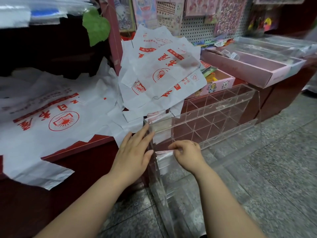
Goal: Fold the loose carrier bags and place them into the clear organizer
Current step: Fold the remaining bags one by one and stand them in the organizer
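A clear acrylic organizer (214, 117) with several compartments stands against the red counter. My left hand (135, 152) lies flat with straight fingers against its left side wall. My right hand (187, 153) has curled fingers that pinch a folded white carrier bag (164, 156) at a lower left compartment. Another folded bag (156, 118) sits in the top left compartment. A loose white bag with red print (51, 121) lies spread on the counter at left. A pile of printed bags (161, 73) rests behind the organizer.
Pink trays (248, 66) and a pink box with cartoon print (219, 83) sit on the counter at right. A pegboard with stickers (197, 23) hangs behind. A dark shelf opening (51, 48) lies at upper left. Grey speckled floor (274, 160) is below.
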Demonstrator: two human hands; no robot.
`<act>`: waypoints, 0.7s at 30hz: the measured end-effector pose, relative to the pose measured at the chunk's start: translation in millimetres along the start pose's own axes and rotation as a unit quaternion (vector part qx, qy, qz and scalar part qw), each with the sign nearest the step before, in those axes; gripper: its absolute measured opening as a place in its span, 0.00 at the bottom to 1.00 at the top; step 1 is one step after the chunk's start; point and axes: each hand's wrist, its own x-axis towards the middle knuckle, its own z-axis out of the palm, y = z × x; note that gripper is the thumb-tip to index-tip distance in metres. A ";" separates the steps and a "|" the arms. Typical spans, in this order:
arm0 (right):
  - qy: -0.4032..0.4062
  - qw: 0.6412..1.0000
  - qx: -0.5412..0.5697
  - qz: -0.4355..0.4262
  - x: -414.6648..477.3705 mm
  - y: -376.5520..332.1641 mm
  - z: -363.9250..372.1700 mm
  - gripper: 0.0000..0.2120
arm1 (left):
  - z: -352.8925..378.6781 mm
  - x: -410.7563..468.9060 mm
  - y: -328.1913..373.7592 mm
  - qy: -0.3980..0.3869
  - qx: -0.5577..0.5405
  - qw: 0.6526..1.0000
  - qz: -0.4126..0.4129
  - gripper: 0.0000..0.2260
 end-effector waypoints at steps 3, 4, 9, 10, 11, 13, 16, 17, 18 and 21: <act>0.031 0.999 0.032 -0.002 -2.1 -5.9 -4.2 0.16 | -4.0 -8.1 -3.9 0.012 -0.022 1.000 0.008 0.27; 0.043 0.998 0.037 -0.003 -2.9 -8.5 -5.5 0.15 | -7.0 -13.0 -5.2 0.029 -0.028 0.999 0.012 0.26; 0.148 0.985 0.090 -0.002 -12.2 -24.8 -6.7 0.20 | -39.2 -45.7 -35.8 0.099 -0.036 0.994 -0.021 0.17; 0.175 0.979 0.103 -0.005 -15.1 -30.5 -5.6 0.18 | -48.5 -53.5 -46.2 0.122 -0.028 0.992 -0.033 0.16; 0.199 0.974 0.112 -0.012 -17.9 -37.9 -4.0 0.16 | -56.6 -60.9 -57.9 0.150 -0.017 0.987 -0.049 0.16; 0.225 0.968 0.105 -0.047 -20.6 -57.1 0.5 0.11 | -71.4 -72.3 -81.2 0.203 0.003 0.972 -0.121 0.18; 0.180 0.976 0.058 -0.104 -17.0 -99.3 9.4 0.11 | -89.1 -85.4 -111.5 0.250 0.014 0.925 -0.285 0.18; 0.147 0.980 0.043 -0.129 -12.8 -115.5 12.5 0.11 | -91.5 -88.6 -121.2 0.233 0.020 0.915 -0.330 0.19; 0.115 0.980 0.030 -0.158 -7.1 -131.4 17.0 0.10 | -92.9 -91.3 -128.9 0.216 0.028 0.911 -0.351 0.21; 0.041 0.971 -0.016 -0.235 16.1 -179.9 34.1 0.17 | -89.1 -96.8 -143.1 0.171 0.053 0.921 -0.347 0.23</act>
